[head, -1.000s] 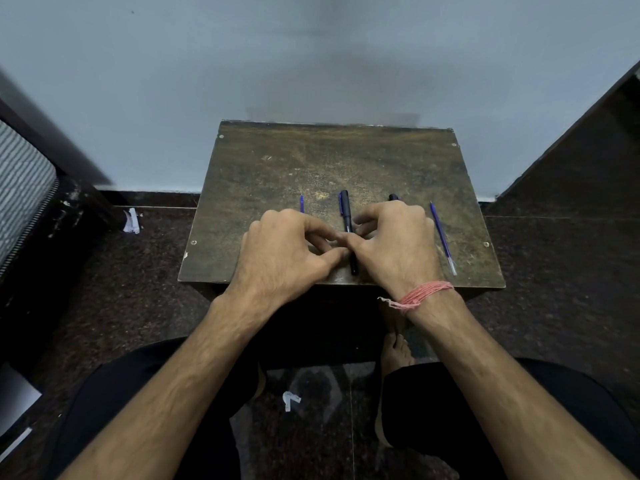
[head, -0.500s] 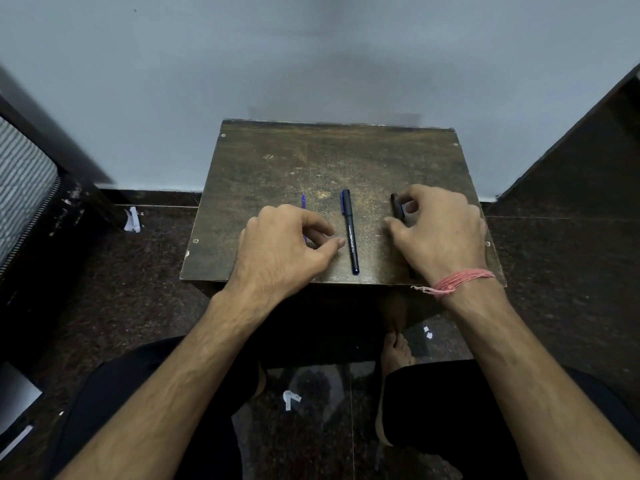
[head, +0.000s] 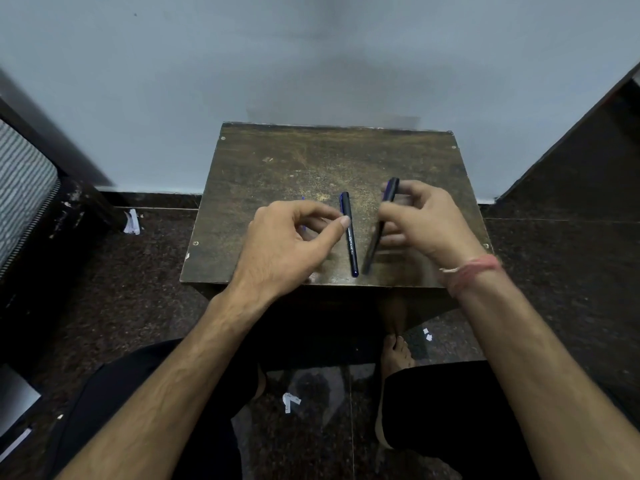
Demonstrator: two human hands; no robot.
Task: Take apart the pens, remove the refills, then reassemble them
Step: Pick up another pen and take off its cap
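Note:
A black capped pen (head: pixel 349 237) lies lengthwise on the small brown table (head: pixel 277 161), near its front edge. My right hand (head: pixel 426 223) holds a second black pen (head: pixel 379 233) raised off the table, tilted, its cap end pointing away from me; it is motion-blurred. My left hand (head: pixel 291 244) hovers just left of the lying pen, thumb and forefinger curled close together with nothing between them. A thin blue refill (head: pixel 303 202) peeks out behind my left hand, mostly hidden by the fingers.
The table stands against a pale wall (head: pixel 311 57). A dark cabinet (head: pixel 588 161) is at the right, and a striped chair (head: pixel 24 181) at the left. Paper scraps (head: pixel 290 401) lie on the dark floor by my bare foot (head: pixel 396 351).
My right hand moved right from the centre, took hold of the second black pen and lifted it off the table. My left hand let go of the middle pen and rose slightly.

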